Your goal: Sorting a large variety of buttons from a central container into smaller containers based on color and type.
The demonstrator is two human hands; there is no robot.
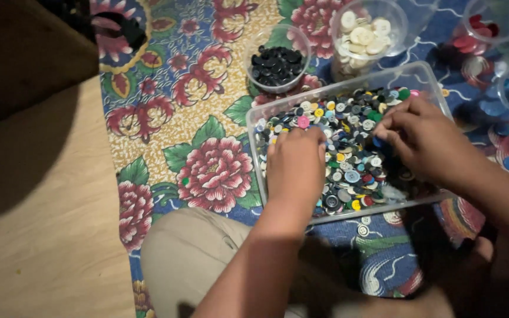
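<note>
Buttons (349, 159) fill the clear tray (254, 121); both hands (296, 168) inside.

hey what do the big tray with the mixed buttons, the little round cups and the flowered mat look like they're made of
Tray: clear glossy plastic, probably; the buttons and mat show through its walls.
Cups, such as the black-button cup: thin see-through plastic, with bright highlights on the rims.
Mat: looks like printed woven cloth, matte, lying soft on the floor; the exact fibre is unclear.

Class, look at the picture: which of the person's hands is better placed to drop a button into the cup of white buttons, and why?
Probably the right hand: it lies nearer the cup of white buttons. The left hand rests farther away.
</note>
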